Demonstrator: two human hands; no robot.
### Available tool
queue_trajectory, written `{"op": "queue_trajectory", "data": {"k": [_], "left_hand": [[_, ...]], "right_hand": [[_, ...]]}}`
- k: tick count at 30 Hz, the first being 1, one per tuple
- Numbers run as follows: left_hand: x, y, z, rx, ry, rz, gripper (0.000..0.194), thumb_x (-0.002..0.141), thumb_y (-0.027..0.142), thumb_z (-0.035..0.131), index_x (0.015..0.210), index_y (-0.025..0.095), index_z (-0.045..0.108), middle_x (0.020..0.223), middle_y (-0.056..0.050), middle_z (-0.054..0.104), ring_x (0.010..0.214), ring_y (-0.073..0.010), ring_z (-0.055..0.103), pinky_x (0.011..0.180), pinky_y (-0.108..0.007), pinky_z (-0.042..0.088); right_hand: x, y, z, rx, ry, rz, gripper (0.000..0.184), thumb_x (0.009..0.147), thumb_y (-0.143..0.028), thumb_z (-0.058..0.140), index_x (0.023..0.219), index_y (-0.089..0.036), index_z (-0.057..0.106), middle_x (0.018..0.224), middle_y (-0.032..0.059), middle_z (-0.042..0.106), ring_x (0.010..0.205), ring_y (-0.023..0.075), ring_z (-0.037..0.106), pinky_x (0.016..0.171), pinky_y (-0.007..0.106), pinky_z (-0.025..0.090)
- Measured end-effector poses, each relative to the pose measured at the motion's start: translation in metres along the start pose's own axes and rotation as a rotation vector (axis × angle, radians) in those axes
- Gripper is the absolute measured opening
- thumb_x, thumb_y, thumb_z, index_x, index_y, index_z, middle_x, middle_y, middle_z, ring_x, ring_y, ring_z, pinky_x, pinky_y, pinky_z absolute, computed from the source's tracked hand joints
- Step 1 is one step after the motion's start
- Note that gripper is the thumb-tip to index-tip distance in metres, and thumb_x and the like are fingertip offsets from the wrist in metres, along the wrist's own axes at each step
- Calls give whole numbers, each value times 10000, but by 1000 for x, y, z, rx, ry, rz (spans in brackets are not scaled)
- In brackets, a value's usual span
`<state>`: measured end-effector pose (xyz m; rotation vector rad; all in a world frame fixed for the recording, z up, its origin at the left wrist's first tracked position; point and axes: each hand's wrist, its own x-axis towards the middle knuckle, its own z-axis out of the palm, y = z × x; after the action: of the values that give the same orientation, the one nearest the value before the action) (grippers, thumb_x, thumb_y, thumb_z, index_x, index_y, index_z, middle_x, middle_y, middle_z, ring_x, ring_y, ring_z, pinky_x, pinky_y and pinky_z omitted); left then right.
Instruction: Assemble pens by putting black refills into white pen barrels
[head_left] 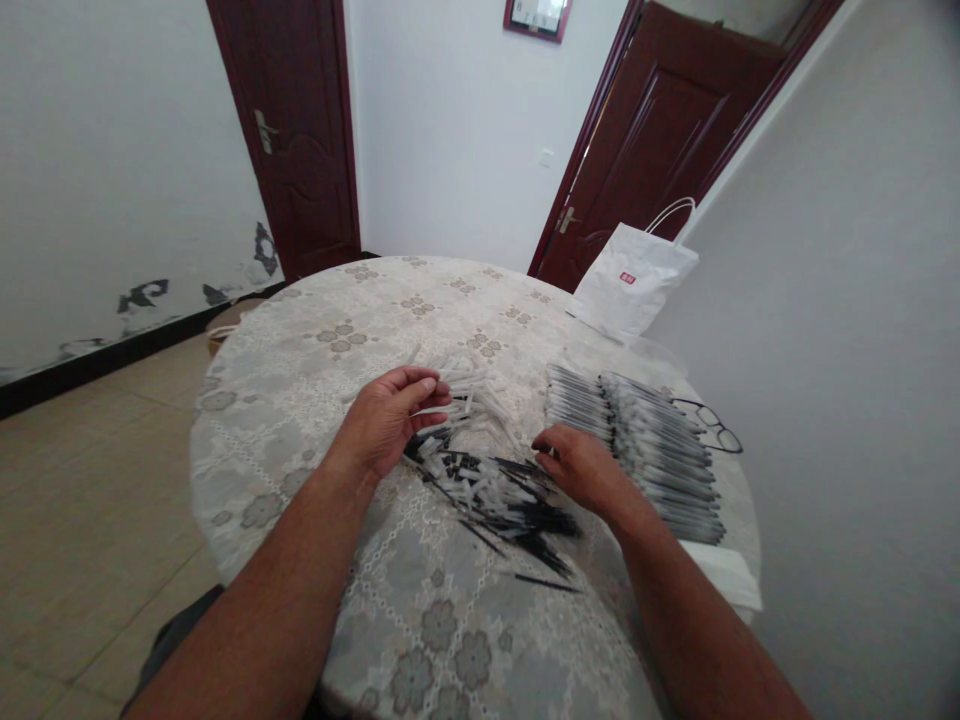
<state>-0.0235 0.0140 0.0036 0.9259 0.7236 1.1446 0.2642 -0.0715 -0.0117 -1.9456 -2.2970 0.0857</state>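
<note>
My left hand [396, 412] is above a loose heap of white translucent pen barrels [469, 385], its thumb against the curled fingers; whatever they may hold is too small to make out. On the other side of the heap, my right hand [574, 462] is low over the table, fingertips pinched together, their contents hidden. Between and below the hands lie thin black pen refills [544, 520], mixed with small white and black pen parts [480, 475]. Rows of pens [664, 450] with clear barrels and dark ends are stacked just right of my right hand.
A patterned cloth covers the round table [427, 620]. Eyeglasses [712, 425] lie beyond the stacked pens, near the right edge. A white carrier bag [634, 280] stands at the back right by the wall. A folded white item [720, 575] sits under my right forearm's far side.
</note>
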Motion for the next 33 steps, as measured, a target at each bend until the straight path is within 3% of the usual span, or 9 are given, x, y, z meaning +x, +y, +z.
{"op": "queue_trajectory", "data": {"k": [5,9,12,18,23,25,29,33], "left_hand": [[1,0,-1,-11,28,4,237,759,268,778,942,157,675,913,-79,725,837,-197,712,672,-292,588],[0,-1,0,-1,26,1,242,751,280,783,930,157,675,899,-77,726,830,-199,713,657,-288,583],[-1,-2,1,24,11,11,255,759,307,777,940,158,675,916,-82,731,842,-202,712,672,-295,579],[-7,-1,8,174,-56,47,280,756,352,774,948,168,689,925,-100,745,867,-232,710,694,-326,567],[-9,-7,13,403,-187,116,268,765,338,745,992,199,723,949,-95,747,829,-227,697,629,-298,543],[-11,-10,15,518,-232,195,297,775,318,730,1056,221,737,1018,-94,747,792,-208,682,629,-292,529],[-17,-14,22,759,-336,370,340,799,278,719,1137,272,746,1057,-72,751,738,-185,651,701,-304,499],[-21,-16,27,854,-482,428,224,835,275,692,1040,286,780,898,-50,756,770,-209,665,753,-309,469]], "right_hand": [[17,-26,9,-229,2,153,252,973,-364,512,994,-193,696,972,108,703,881,226,675,703,283,434],[30,-33,24,-270,16,209,306,978,-417,489,967,-174,674,969,125,694,871,233,685,710,291,446],[32,-37,32,-269,33,244,257,973,-361,485,952,-166,651,966,124,691,850,223,687,710,286,441],[19,-37,19,-256,162,258,168,933,-314,513,954,-174,604,898,109,692,780,213,662,675,279,421],[7,-30,-3,131,464,81,135,913,-279,524,961,-195,618,842,58,664,746,181,606,741,293,448],[5,-31,-6,361,513,47,151,910,-318,559,974,-203,631,789,29,647,678,162,575,694,289,458],[1,-40,-1,849,433,44,228,890,-395,641,1016,-206,624,696,-14,626,576,133,544,554,255,432],[1,-43,1,1047,322,30,291,881,-414,669,1067,-195,622,693,-15,642,538,116,541,511,236,411]]}}
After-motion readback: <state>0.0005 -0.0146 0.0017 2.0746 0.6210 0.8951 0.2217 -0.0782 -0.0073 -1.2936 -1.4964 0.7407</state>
